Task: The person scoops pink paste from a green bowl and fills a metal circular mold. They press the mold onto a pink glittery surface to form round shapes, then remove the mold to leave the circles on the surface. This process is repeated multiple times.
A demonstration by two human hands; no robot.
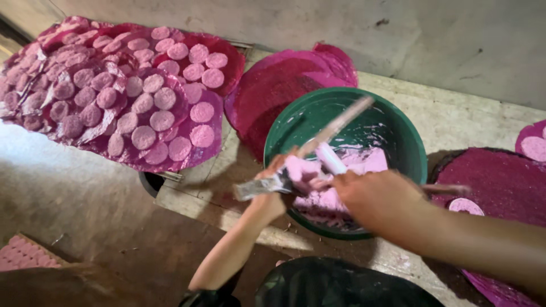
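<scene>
Gripping a flat, paste-smeared metal scraper [264,186] and a soft lump of pale pink paste [300,169], the person's left hand [284,176] is clenched over the near rim of a round green plastic basin [406,142]. The right hand [372,199], just beside it and partly overlapping it in view, is closed round a long pale stick [335,126] coated in paste; the stick slants up and away from that grip across the basin's mouth, while a thin dark end [449,189] pokes out on the far side of the fist. Below and behind both grips, more pink paste [364,162] lies in the bottom of the basin, whose inner wall is streaked white. Beyond the left hand's grip, up and to the left, a heap of magenta sheets [114,91] carries many round pink discs [162,120] laid close together. Right of the right hand, a dark magenta round sheet [506,182] holds one pink disc [465,206] near the wrist. A folded magenta sheet [284,85] lies behind the basin on the worn stone ledge [455,113].
</scene>
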